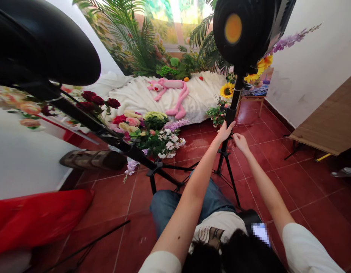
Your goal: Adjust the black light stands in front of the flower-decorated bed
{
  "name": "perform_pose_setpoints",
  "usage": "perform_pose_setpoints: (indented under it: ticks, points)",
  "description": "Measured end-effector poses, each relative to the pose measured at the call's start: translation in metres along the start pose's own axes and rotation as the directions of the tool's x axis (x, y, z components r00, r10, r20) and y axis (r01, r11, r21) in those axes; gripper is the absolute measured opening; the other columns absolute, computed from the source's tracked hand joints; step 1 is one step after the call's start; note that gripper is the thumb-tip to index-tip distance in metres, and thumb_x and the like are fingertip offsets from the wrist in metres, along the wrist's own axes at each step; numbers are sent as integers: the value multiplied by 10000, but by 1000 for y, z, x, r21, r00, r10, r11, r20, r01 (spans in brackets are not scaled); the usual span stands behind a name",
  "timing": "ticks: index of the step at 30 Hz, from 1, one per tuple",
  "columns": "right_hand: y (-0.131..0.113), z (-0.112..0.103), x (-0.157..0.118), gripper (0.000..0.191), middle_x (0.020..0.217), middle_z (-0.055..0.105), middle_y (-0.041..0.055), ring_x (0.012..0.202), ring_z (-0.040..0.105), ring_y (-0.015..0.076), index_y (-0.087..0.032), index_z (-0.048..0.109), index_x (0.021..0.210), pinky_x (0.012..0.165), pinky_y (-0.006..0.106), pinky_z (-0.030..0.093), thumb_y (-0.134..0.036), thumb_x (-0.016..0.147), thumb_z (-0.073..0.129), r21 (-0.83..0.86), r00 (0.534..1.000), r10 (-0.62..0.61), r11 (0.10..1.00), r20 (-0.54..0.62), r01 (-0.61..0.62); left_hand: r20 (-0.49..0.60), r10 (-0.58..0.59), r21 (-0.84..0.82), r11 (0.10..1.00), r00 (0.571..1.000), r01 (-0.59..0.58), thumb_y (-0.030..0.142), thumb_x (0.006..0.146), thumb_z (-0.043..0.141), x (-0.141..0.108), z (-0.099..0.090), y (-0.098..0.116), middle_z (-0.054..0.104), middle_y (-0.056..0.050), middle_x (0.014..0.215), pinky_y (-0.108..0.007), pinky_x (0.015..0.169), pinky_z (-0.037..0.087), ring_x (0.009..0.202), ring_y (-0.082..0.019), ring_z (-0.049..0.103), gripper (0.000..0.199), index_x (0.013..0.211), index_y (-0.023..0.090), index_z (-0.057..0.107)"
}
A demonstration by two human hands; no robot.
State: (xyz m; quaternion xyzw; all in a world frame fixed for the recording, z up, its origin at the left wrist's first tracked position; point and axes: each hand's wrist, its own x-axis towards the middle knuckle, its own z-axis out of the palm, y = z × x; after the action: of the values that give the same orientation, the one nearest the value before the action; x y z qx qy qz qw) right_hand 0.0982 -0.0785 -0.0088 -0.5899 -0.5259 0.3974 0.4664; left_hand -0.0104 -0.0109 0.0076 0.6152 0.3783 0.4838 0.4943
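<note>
In front of me a black light stand (pixel 236 94) rises from a spread tripod base. It carries a black studio light (pixel 246 34) with a round yellow-orange face. My left hand (pixel 225 132) is wrapped round the stand's pole, just below a collar. Close by on the right, my right hand (pixel 240 143) has its fingers pinched together against the pole's side, at what looks like a small tightening knob (pixel 231 135). The fingertips mostly hide that knob.
A second stand (pixel 118 144) slants on the left under a large black lamp reflector (pixel 50 41). Flowers (pixel 155 132) and a pink plush toy (pixel 171 84) on white cloth (pixel 124 94) lie beyond. A wooden board (pixel 328 117) stands right; red fabric (pixel 41 216) lies left.
</note>
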Motion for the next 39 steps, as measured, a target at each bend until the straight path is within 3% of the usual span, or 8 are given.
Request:
perform_pose_setpoints:
  ticks: [4, 7, 11, 15, 18, 24, 31, 39]
  points:
    - [6, 16, 4, 396, 454, 578, -13, 310, 422, 73, -193, 548, 632, 327, 197, 317, -508, 869, 579, 433, 987, 151, 886, 61, -163, -1, -10, 2, 1000, 1000, 10, 508, 893, 571, -2, 0, 5, 696, -75, 1088, -308, 1016, 440, 1099, -182, 618, 416, 1139, 176, 619]
    - [4, 26, 0, 376, 460, 533, -48, 312, 326, 28, -177, 559, 662, 326, 152, 287, -444, 925, 528, 757, 963, 135, 596, 234, -267, -9, -23, 18, 1000, 1000, 23, 534, 891, 565, -4, 0, 8, 705, -91, 1102, -316, 1067, 405, 1166, -192, 606, 459, 1166, 170, 621]
    - [2, 30, -6, 365, 460, 438, -85, 333, 275, 23, -186, 521, 689, 344, 136, 270, -440, 951, 502, 850, 954, 77, 437, 290, -294, -3, -6, 57, 998, 1000, 7, 547, 911, 526, -4, -1, 7, 699, -103, 1145, -305, 1075, 394, 1184, -190, 597, 482, 1181, 158, 615]
    - [5, 12, -10, 461, 485, 435, -73, 377, 293, 50, -212, 443, 652, 378, 200, 235, -605, 845, 590, 503, 982, 169, 843, 87, -189, 7, -3, 76, 997, 1000, 2, 508, 923, 530, -1, -1, 1, 685, -78, 1112, -283, 976, 451, 1029, -160, 627, 449, 1206, 163, 588]
    - [0, -9, -15, 482, 535, 428, -67, 491, 380, 75, -218, 402, 634, 504, 210, 313, -603, 768, 658, -28, 967, -106, 994, -231, 103, 16, -4, 73, 997, 1000, 2, 523, 925, 519, 0, -1, -2, 679, -53, 992, -279, 878, 481, 888, -144, 624, 463, 1215, 166, 575]
    - [-40, -22, -15, 343, 744, 660, 22, 686, 586, 164, -202, 585, 753, 614, 246, 357, -538, 806, 630, -771, 974, -224, 615, 26, 162, 13, 1, 43, 999, 1000, -2, 545, 903, 543, 1, -1, -3, 689, -68, 1042, -277, 916, 479, 968, -152, 636, 468, 1167, 163, 603]
    - [-61, -4, -6, 431, 969, 733, 194, 925, 702, 300, -144, 735, 967, 746, 329, 462, -480, 957, 466, -930, 998, -33, 363, 46, 55, 17, 20, 17, 1000, 1000, -20, 509, 913, 544, 1, 0, 0, 675, -88, 1181, -330, 1049, 432, 1146, -191, 607, 442, 1180, 162, 603]
    - [-33, -9, 8, 518, 420, 381, -44, 413, 307, 70, -205, 385, 509, 456, 234, 219, -507, 873, 596, -291, 977, 135, 953, 164, -83, 16, -27, 25, 999, 1000, 26, 373, 936, 546, -4, -1, 9, 679, -93, 1159, -317, 1030, 455, 1086, -179, 624, 343, 1183, 140, 592]
